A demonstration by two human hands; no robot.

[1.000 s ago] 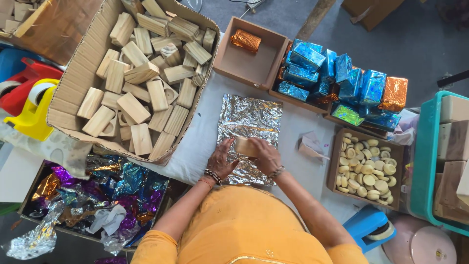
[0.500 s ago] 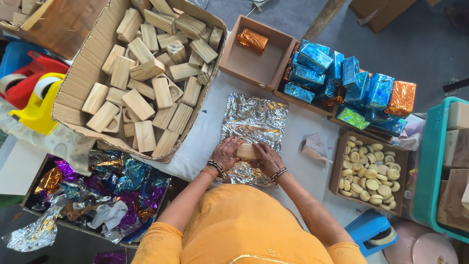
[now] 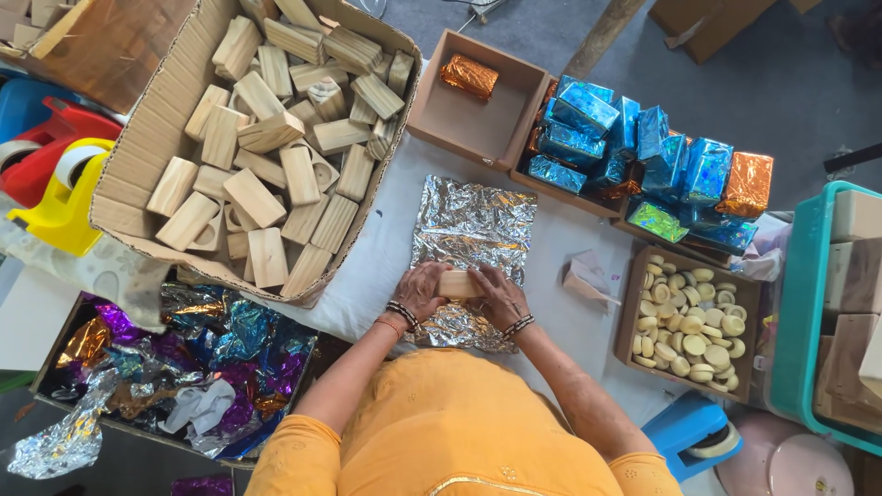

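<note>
Both hands meet on 1 pale wooden block (image 3: 457, 283) lying on a crumpled silver foil sheet (image 3: 473, 225) on the white-covered desk (image 3: 386, 248). Left hand (image 3: 418, 292) has its grip clamped on the block's left end, right hand (image 3: 496, 296) clamped on the right end, fingers curled over the top, so the block sits pinned flat between them, probably to keep it square on the foil. Most of the sheet spreads beyond the grip, away from the person; a shorter crumpled flap lies on the near side, under the wrists. Up and left of the grip: big cardboard box (image 3: 138, 156) full of similar wooden blocks (image 3: 276, 138), within easy arm reach. Near-left of the grip: tray of loose coloured foil scraps (image 3: 202, 358). Up and right of the grip: a small brown box (image 3: 459, 124) holding 1 orange-wrapped piece (image 3: 469, 75), then a pile of blue-wrapped pieces (image 3: 634, 147). Right of the grip: box of small pale round discs (image 3: 689, 321), with a folded paper scrap (image 3: 585, 276) between it and the foil. Far left: yellow and red tape dispensers (image 3: 55, 184).
</note>
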